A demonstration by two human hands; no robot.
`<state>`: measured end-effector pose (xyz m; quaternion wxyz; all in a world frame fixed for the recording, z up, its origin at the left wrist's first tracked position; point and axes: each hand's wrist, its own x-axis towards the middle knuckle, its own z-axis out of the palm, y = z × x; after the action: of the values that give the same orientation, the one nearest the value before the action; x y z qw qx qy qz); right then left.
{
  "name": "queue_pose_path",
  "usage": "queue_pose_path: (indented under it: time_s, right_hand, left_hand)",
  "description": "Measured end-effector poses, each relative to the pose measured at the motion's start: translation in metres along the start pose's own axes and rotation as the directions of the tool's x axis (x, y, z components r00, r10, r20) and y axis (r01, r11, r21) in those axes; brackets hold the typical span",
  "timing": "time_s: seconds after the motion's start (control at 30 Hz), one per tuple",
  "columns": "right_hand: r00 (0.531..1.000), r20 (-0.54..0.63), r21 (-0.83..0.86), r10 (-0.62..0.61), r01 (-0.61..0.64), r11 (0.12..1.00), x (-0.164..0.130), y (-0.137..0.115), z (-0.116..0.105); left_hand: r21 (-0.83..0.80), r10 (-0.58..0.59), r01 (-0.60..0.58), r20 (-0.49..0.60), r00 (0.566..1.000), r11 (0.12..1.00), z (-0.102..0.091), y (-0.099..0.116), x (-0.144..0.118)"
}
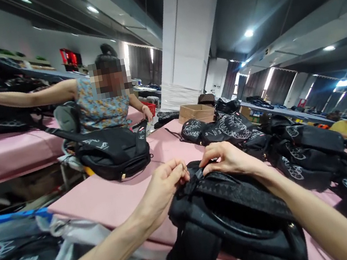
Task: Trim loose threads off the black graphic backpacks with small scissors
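On my remote feed, my right grip (227, 156) is clamped on the far end of the black backpack (239, 199), which extends from there toward the camera at the edge of the pink table (112, 199). Just beside, my left grip (166, 183) has fingertips together; I can't tell what they pinch.

A bag workshop, judging by black backpacks (196, 242) crowding pink tables (89, 203) and co-workers (102, 109) nearby

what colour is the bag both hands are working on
Black; the bag shows best in the head view, the only one.
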<state>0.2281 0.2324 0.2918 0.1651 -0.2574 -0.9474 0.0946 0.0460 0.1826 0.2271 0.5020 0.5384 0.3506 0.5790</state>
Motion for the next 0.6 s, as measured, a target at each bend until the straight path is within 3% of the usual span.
queue_pose_path:
  time_s: [0.2, 0.3, 0.4, 0.47, 0.53, 0.6]
  right_hand:
    - [0.999, 0.032, -0.036, -0.01, 0.011, 0.999, 0.005, -0.002, 0.0]
    - [0.999, 0.049, -0.071, -0.017, 0.021, 0.997, 0.006, -0.008, 0.0]
    - [0.996, -0.008, 0.014, 0.086, -0.086, 0.996, 0.0, -0.007, -0.001]
    - [0.966, -0.128, 0.119, 0.224, -0.21, 0.971, -0.006, 0.003, 0.0]
    - [0.892, -0.284, 0.246, 0.352, -0.287, 0.926, -0.011, 0.015, 0.001]
    - [0.796, -0.412, 0.368, 0.444, -0.301, 0.88, -0.013, 0.024, 0.001]
  left_hand:
    - [-0.111, -0.053, 0.057, 0.034, 0.998, 0.992, 0.001, -0.002, 0.001]
    - [-0.165, -0.082, 0.088, 0.043, 0.996, 0.982, -0.008, -0.006, 0.008]
    - [0.11, 0.065, -0.052, -0.124, 0.99, 0.993, -0.027, -0.01, 0.015]
    - [0.419, 0.28, -0.18, -0.191, 0.941, 0.89, -0.036, -0.014, 0.012]
    - [0.601, 0.403, -0.32, -0.004, 0.915, 0.732, -0.034, -0.02, 0.001]
    - [0.625, 0.41, -0.482, 0.27, 0.871, 0.614, -0.019, -0.026, -0.013]
